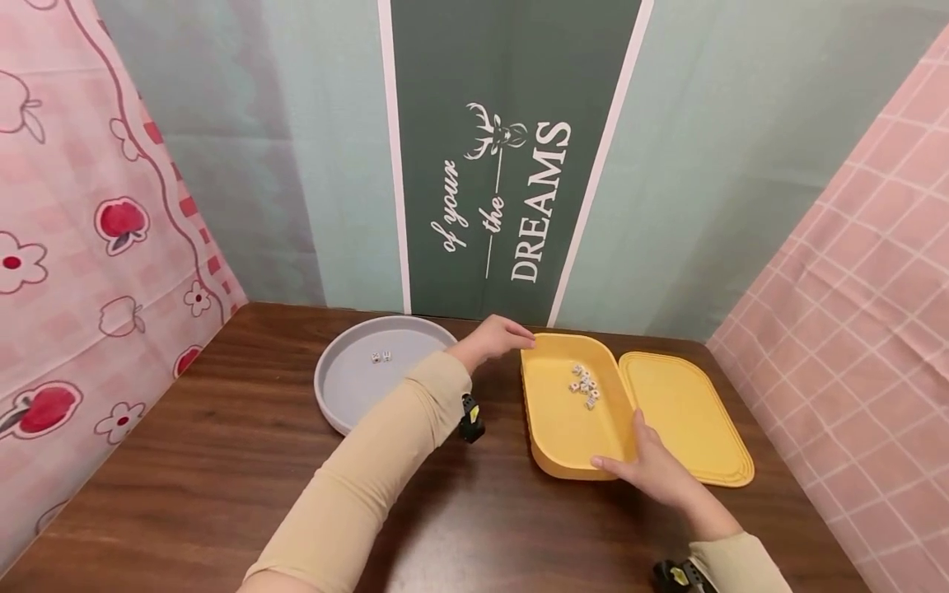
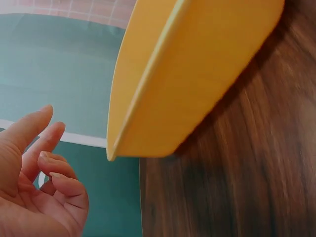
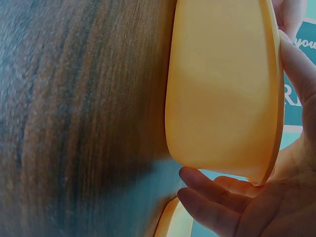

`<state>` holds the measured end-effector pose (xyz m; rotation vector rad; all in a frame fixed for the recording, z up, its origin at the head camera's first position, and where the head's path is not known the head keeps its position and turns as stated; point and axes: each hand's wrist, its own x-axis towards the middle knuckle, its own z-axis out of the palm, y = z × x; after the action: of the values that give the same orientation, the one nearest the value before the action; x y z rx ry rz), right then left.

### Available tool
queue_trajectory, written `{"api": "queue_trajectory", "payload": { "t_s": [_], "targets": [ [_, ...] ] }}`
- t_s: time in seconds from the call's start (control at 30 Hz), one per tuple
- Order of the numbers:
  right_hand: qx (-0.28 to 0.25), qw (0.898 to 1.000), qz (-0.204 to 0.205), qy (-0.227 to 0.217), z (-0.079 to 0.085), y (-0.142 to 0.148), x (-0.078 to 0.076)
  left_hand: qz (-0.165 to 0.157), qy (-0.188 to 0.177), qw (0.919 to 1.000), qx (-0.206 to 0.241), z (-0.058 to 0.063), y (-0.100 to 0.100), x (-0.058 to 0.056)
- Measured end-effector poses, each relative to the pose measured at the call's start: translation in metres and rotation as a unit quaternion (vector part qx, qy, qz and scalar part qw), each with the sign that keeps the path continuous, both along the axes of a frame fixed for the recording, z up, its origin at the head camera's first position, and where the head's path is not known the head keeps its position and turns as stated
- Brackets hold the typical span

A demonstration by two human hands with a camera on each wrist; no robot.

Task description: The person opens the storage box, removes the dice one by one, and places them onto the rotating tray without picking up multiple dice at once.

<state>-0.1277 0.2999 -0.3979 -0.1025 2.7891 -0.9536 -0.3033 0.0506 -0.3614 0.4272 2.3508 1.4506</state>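
Observation:
A yellow rectangular box (image 1: 563, 428) with rounded corners and no cover stands right of the middle of the table. Several small white cubes with dark marks (image 1: 586, 385) lie in a cluster on its floor. At its front right corner my right hand (image 1: 656, 469) holds the box, the thumb (image 3: 296, 64) at the rim and the fingers (image 3: 212, 197) around the wall. My left hand (image 1: 493, 339) is by the back left corner, its fingertips overlapping the rim in the head view. In the left wrist view, the left hand's fingers (image 2: 64, 182) are loosely bent, apart from the box, holding nothing.
A round grey tray (image 1: 344, 395) sits to the left, partly behind my left sleeve, with two small white cubes (image 1: 381, 357) on it. Right beside the box lies a flat yellow lid (image 1: 685, 416). Printed cloth hangs behind and on both sides of the brown wooden table (image 1: 185, 461).

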Motion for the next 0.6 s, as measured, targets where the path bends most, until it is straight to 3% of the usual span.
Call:
{"api": "queue_trajectory", "payload": {
  "t_s": [0.2,0.47,0.6],
  "targets": [
    [0.001,1.0,-0.001,0.004,0.0,-0.002,0.0,0.011,-0.006,0.9999,0.009,-0.001,0.012,0.001],
    [0.01,1.0,-0.01,-0.011,-0.003,-0.001,0.007,-0.012,-0.014,0.9994,0.031,-0.009,0.033,0.008],
    [0.011,1.0,-0.008,0.0,-0.002,-0.004,0.004,-0.005,-0.027,0.9976,0.064,-0.01,0.037,0.006]
  ]
}}
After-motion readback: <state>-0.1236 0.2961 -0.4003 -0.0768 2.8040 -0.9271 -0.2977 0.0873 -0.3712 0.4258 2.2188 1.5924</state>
